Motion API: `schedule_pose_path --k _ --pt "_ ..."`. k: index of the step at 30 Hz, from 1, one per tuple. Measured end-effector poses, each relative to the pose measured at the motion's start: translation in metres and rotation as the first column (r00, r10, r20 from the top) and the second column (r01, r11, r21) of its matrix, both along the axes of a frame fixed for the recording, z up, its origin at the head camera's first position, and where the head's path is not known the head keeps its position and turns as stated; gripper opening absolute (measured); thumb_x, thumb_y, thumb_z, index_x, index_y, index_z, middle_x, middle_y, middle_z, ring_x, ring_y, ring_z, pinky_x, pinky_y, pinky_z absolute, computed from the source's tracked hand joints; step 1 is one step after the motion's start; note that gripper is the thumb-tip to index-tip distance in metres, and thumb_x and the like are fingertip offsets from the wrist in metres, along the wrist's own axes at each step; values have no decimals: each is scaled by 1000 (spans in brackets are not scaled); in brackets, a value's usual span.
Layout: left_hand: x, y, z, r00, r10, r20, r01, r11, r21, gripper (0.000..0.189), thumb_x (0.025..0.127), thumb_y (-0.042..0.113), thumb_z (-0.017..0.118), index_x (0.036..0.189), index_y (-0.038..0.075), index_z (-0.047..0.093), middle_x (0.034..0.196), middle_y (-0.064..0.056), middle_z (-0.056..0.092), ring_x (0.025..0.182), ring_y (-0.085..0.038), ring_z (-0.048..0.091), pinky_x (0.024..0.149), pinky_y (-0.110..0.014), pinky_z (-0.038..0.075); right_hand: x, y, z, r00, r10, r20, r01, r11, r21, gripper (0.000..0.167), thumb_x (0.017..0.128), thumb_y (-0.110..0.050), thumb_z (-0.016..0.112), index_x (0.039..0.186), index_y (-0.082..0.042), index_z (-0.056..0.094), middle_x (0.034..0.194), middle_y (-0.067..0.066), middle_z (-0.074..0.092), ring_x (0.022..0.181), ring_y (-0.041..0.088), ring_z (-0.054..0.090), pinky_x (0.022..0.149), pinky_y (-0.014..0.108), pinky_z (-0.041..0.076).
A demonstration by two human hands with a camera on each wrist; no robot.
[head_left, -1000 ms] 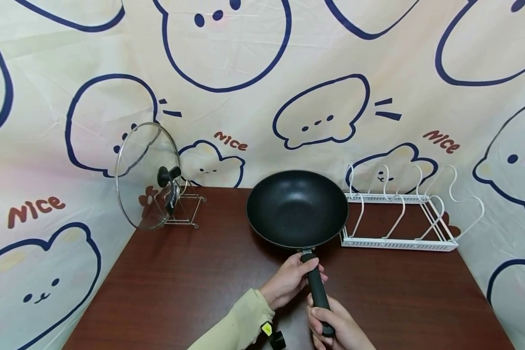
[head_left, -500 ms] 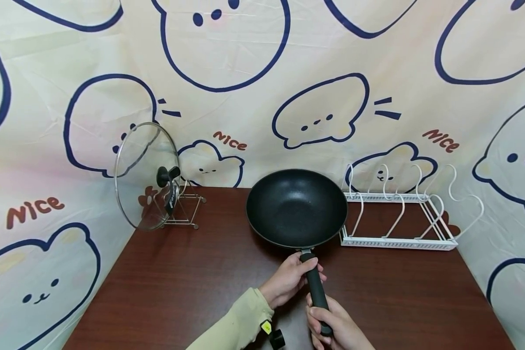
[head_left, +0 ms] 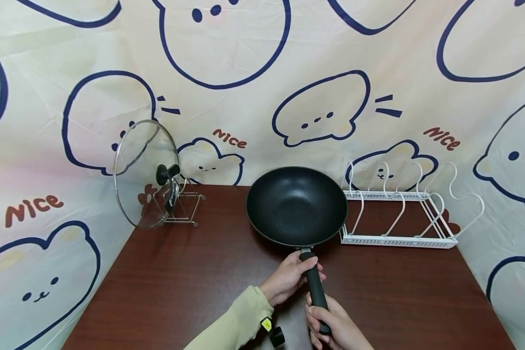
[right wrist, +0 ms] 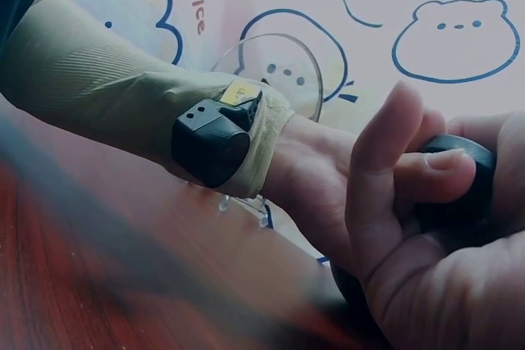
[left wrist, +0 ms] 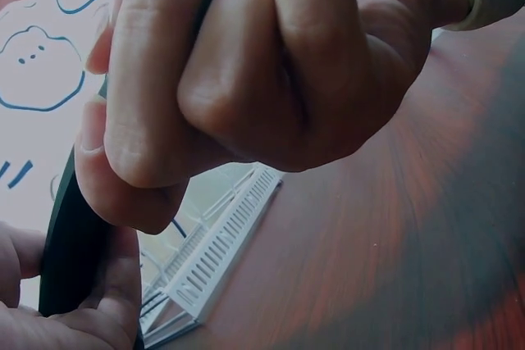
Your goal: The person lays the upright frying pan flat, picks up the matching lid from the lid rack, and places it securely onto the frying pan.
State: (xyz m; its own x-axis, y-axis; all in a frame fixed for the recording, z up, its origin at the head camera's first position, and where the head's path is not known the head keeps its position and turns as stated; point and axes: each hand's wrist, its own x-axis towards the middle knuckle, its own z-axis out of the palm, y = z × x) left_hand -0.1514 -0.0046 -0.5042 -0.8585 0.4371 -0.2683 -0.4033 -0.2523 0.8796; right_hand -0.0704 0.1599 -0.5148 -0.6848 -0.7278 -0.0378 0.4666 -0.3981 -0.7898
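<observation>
A black frying pan (head_left: 296,206) with deep sides is at the middle back of the table in the head view, its handle (head_left: 317,289) pointing toward me. My left hand (head_left: 288,277) grips the handle close to the pan, thumb on top. Lower down, my right hand (head_left: 334,323) holds the handle's end. In the left wrist view, curled fingers of the left hand (left wrist: 246,71) wrap the dark handle (left wrist: 74,235). The right wrist view has the right hand (right wrist: 443,260) around the handle's rounded end (right wrist: 459,178).
A glass lid (head_left: 144,175) with a black knob stands upright in a small wire stand (head_left: 185,209) at the left. Right of the pan sits a white rack (head_left: 398,240) with several curved dividers. A patterned cloth (head_left: 253,116) hangs behind the brown table (head_left: 179,272).
Both hands keep their grip on the frying pan's handle. Only a very slight shift of the whole head view shows; nothing on the table has visibly moved.
</observation>
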Motion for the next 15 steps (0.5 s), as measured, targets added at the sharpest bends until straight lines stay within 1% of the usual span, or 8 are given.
schedule_pose_path --k 6,11,15 --pt "-2 1 -2 1000 -5 -9 5 1000 -7 37 106 21 59 129 -6 50 116 -24 67 87 -15 75 92 -32 60 -1 0 -1 1000 4 15 -4 1000 27 12 109 -6 40 113 -13 48 77 -8 55 54 5 43 58 20 54" --pt "-2 1 -4 1000 4 -3 -4 1000 -6 27 106 20 60 123 0 53 110 -19 68 86 -15 75 92 -32 60 -2 0 -3 1000 4 30 -6 998 65 9 108 -7 43 114 -13 47 77 -8 55 53 4 45 59 20 54" --pt "-2 1 -6 1000 10 -4 -10 1000 -3 24 106 21 60 120 2 53 107 -15 69 85 -15 75 91 -31 60 -2 0 -3 1000 -2 29 0 995 97 8 108 -8 44 114 -12 47 75 -8 55 52 3 45 58 20 54"
